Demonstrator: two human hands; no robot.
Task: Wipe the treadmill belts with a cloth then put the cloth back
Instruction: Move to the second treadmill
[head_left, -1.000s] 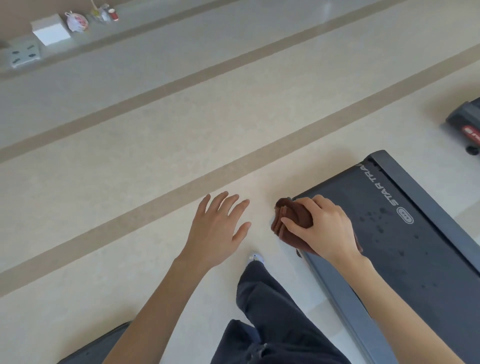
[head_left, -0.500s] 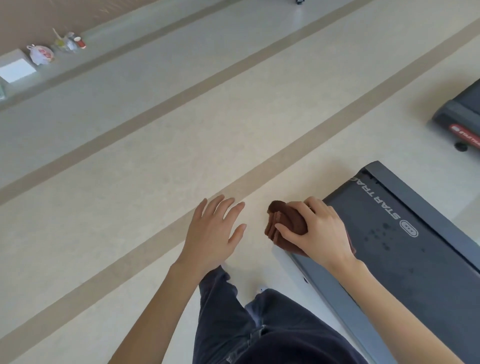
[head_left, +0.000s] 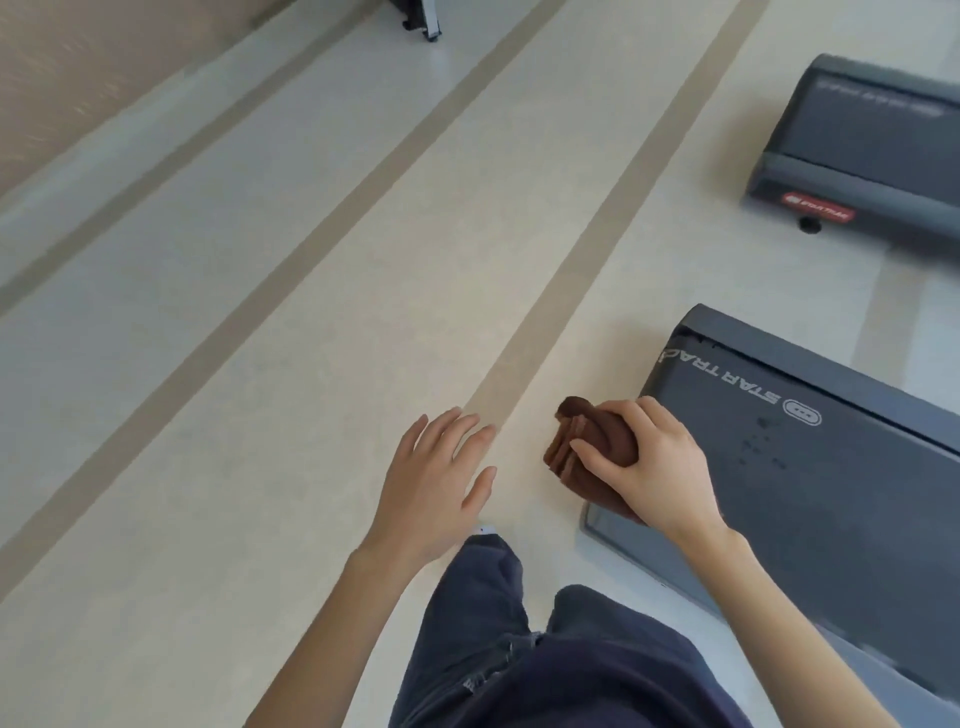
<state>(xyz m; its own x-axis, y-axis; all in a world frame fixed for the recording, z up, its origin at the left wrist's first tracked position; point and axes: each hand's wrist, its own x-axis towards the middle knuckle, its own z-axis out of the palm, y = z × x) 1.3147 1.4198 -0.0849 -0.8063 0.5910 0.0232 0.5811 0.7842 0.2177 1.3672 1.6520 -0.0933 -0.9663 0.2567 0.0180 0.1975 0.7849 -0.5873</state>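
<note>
My right hand (head_left: 647, 467) grips a folded brown cloth (head_left: 587, 441) at the left rear corner of the near treadmill. That treadmill's dark belt (head_left: 810, 499) carries white STAR TRAC lettering and a few small dark spots. The cloth sticks out left of the hand, over the floor beside the treadmill's edge. My left hand (head_left: 436, 478) hovers over the pale floor with its fingers spread, holding nothing. A second dark treadmill (head_left: 862, 145) with a red label lies farther back at the upper right.
Pale floor with tan stripes (head_left: 566, 270) runs diagonally away. My legs in dark trousers (head_left: 519, 649) stand at the bottom centre, next to the near treadmill's side rail. A dark piece of equipment (head_left: 415, 18) shows at the top edge, near a brown wall at the upper left.
The view has swung right and I have stepped forward, bringing the second treadmill into sight. My right hand keeps its grip on the cloth at the belt's corner; the left hand stays spread.
</note>
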